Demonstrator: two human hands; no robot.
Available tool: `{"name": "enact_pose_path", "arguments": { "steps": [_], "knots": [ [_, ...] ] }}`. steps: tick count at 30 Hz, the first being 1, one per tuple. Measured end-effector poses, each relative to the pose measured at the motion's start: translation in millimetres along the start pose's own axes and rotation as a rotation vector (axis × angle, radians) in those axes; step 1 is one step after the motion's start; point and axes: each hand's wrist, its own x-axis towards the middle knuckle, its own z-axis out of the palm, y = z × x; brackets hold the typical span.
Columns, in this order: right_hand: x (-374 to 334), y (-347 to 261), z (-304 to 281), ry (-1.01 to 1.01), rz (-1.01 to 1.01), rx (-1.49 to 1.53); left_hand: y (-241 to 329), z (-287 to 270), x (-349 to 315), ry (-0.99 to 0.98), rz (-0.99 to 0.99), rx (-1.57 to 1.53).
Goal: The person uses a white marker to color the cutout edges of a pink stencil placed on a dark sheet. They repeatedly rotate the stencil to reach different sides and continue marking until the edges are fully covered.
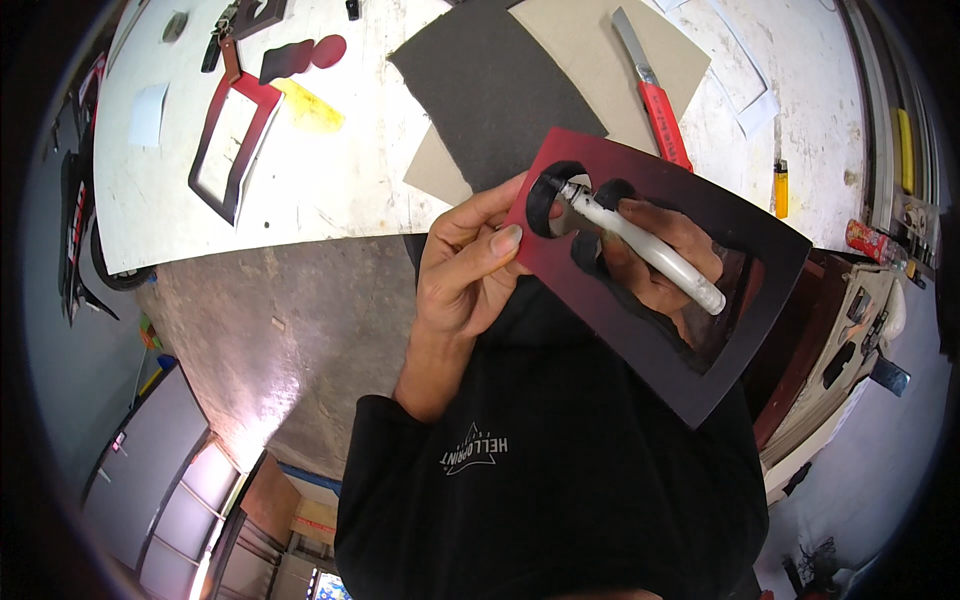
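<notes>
Above my lap I hold a flat panel (640,165), tilted, fading from dark red to black, with a round hole and a larger wavy opening cut through it. The fingers and thumb of my left hand (465,265) pinch its left edge beside the round hole. Through the larger opening shows my right hand (680,245), fingers curled round a white, marker-like tool (650,255) with a dark-smeared tip. That tip sits at the black inner edge of the round hole. Most of my right hand and its forearm are hidden behind the panel.
On the white table (330,190) lie dark grey (490,90) and beige sheets (570,50), a red-handled cutter knife (655,110) and a yellow lighter (780,190). A similar red-black frame (205,160) lies to the left. A shelf unit (830,350) stands at the right.
</notes>
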Motion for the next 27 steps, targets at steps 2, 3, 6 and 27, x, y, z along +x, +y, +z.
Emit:
{"name": "enact_pose_path", "arguments": {
  "steps": [2, 3, 6, 27],
  "knots": [
    [4, 3, -3, -0.041, -0.086, -0.047, 0, -1, 0, -0.013, 0.002, -0.006],
    [5, 4, -4, -0.051, -0.085, -0.025, 1, -1, 0, -0.018, 0.003, -0.007],
    [6, 7, -5, -0.080, -0.049, 0.073, 1, -1, 0, -0.004, 0.001, -0.013],
    [4, 12, -4, -0.073, -0.006, 0.175, 0, 1, 2, 0.035, 0.002, 0.011]
  ]
}}
